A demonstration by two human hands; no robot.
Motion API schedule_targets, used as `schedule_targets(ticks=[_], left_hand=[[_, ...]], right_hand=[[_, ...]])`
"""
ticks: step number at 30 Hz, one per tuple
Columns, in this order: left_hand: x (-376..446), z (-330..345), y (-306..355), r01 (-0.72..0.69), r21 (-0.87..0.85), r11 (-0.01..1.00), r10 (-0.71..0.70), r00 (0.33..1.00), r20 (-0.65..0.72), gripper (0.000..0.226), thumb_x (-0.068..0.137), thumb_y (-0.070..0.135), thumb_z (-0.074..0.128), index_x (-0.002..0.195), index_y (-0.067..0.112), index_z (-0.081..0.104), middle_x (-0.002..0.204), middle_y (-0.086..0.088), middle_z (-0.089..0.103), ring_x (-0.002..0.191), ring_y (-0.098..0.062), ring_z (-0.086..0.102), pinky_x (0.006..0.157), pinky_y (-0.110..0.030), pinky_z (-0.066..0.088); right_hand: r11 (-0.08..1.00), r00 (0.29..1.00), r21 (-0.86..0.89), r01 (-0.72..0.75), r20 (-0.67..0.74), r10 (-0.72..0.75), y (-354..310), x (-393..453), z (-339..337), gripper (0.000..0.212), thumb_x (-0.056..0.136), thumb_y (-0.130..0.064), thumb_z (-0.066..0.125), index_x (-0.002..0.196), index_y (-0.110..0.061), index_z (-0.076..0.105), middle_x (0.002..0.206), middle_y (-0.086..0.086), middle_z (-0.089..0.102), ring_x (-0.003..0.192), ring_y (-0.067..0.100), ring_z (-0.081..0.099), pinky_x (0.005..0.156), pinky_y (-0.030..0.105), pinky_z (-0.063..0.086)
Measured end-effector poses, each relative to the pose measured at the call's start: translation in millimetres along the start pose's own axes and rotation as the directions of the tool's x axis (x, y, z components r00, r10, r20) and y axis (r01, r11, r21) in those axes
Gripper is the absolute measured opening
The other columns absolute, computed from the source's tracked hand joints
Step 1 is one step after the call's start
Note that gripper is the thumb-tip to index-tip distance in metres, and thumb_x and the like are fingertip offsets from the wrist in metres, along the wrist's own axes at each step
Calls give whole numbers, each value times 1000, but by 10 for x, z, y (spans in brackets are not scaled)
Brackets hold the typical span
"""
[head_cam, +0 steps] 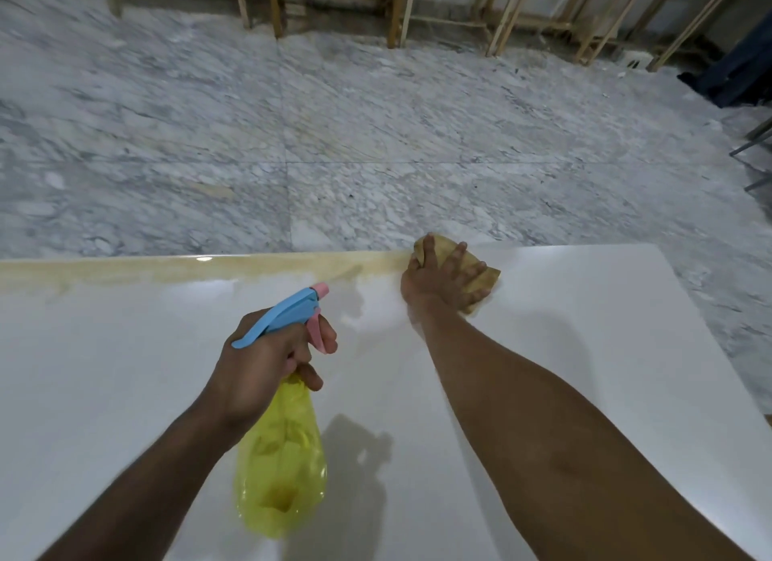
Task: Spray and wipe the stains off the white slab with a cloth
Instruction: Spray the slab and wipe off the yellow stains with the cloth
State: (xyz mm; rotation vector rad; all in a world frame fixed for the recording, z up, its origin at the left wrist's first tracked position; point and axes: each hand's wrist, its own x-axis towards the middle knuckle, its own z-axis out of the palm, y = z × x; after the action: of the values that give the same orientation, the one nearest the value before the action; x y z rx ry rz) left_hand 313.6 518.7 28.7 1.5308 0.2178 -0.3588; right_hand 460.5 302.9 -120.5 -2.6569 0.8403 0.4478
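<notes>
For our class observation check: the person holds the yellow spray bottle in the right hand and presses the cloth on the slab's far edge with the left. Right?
Hands are swapped. The head view shows the left hand gripping the yellow spray bottle, the right hand pressing the cloth on the slab.

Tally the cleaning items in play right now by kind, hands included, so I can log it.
Spray bottle: 1, gripped by the left hand
Cloth: 1, pressed under the right hand
White slab: 1
Hands: 2
Total: 5
</notes>
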Motion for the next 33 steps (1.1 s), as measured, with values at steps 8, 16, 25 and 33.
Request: schedule_targets(ticks=[8,16,25,33], left_hand=[[-396,-1335,-85,10,-44,999,-16,989,-147,66,80,-21,32,122,16,67,85,-25,64,55,-21,58,50,-25,54],[-849,-2499,-179,2,-126,992,-36,962,-270,44,80,-18,36,92,5,72,82,-19,68,50,-20,59,50,-26,55],[-1299,-3733,-373,-37,-139,990,-25,909,-416,36,73,-6,43,99,-8,68,80,-9,73,48,-25,59,50,-28,54],[-1710,-4608,-538,-74,-149,986,-18,843,-538,39,64,4,45,92,2,73,87,-4,76,50,-30,62,58,-36,52]], right_hand=[[996,998,-55,65,15,-64,-1138,-817,654,55,105,-58,14,156,-58,-8,170,4,-29,151,51,-29,111,78,-17],[983,985,-89,164,70,-158,-2305,-1761,1284,60,106,-56,17,156,-55,-14,168,7,-33,150,52,-31,110,81,-17],[972,972,-66,228,79,-222,-3576,-2764,2027,64,104,-57,25,157,-55,-11,169,7,-31,148,54,-31,110,81,-10],[942,939,-52,333,114,-326,-4615,-3652,2619,68,104,-60,26,159,-51,-12,168,12,-32,147,56,-31,111,81,-11]])
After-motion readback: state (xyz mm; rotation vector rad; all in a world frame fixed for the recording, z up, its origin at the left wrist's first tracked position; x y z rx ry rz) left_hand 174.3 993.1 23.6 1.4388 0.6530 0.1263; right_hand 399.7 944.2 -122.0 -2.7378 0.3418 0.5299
